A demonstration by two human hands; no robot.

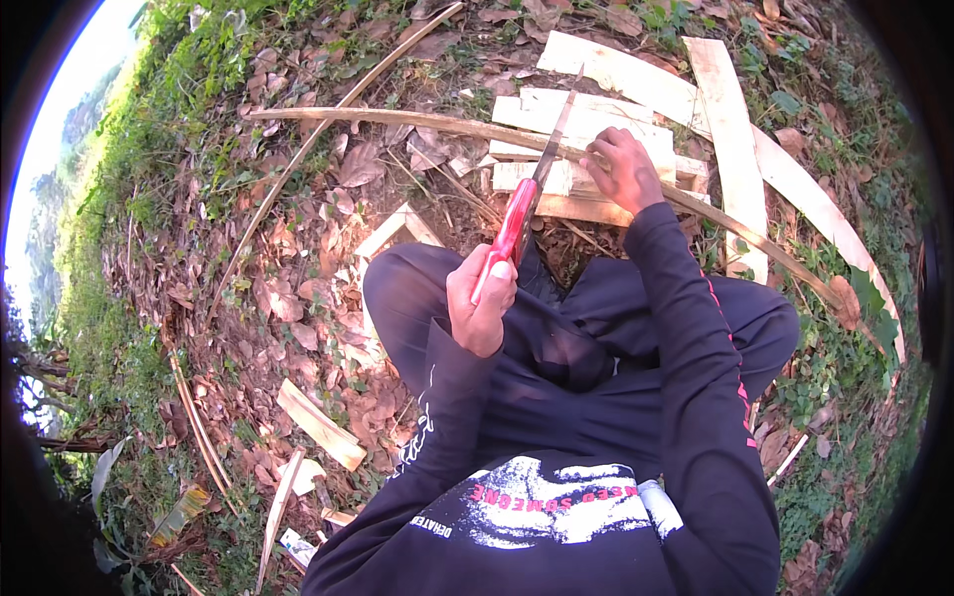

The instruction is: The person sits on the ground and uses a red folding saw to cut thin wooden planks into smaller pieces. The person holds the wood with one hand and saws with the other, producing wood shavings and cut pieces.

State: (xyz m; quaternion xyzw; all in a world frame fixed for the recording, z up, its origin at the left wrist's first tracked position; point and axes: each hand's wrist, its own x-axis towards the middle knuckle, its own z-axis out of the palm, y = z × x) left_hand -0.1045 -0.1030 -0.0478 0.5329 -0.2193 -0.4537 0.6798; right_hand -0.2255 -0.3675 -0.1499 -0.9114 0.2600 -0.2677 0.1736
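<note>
My left hand [482, 300] is wrapped around the red handle of a handsaw [517, 221]. Its narrow blade points up and away, crossing a long, slender, slightly bowed wooden strip [397, 117]. Whether the teeth touch the wood, I cannot tell. Just right of the blade, my right hand [624, 169] has its fingers closed on the strip, pressing it over a low stack of pale boards [596, 111]. The strip runs on past both sides of the stack. Part of it is hidden under my right hand and sleeve.
Flat pale planks [723, 129] lie around the stack, one curving down the right side. Another thin strip [268, 204] slants across the leaf-covered ground at left. Lower left are a short wood block [320, 425] and several offcuts. My crossed legs [596, 328] sit close to the stack.
</note>
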